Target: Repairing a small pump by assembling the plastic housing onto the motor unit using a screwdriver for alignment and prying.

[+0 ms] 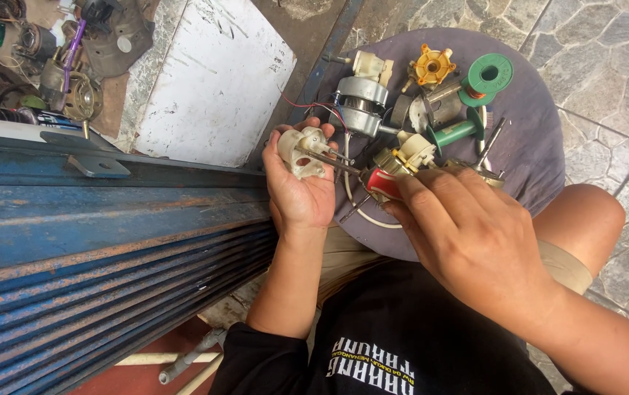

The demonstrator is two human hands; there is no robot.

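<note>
My left hand [298, 192] cups a small cream plastic gearbox part [302, 150], palm up. My right hand [468, 238] grips a screwdriver by its red handle [380, 183]; the metal shaft [329, 162] reaches left and its tip touches the cream part. Just beyond my hands, on a round grey stool top [541, 146], lies a silver fan motor [360, 102] with red and black wires, next to a cream housing [415, 150].
Also on the stool: a yellow plastic hub [434, 66], a green spool [487, 74], a green-handled tool [455, 133], loose screws. A blue rusty metal shutter [102, 249] fills the left. A white board [216, 80] and motor scrap [73, 58] lie beyond; stone paving [607, 66] at right.
</note>
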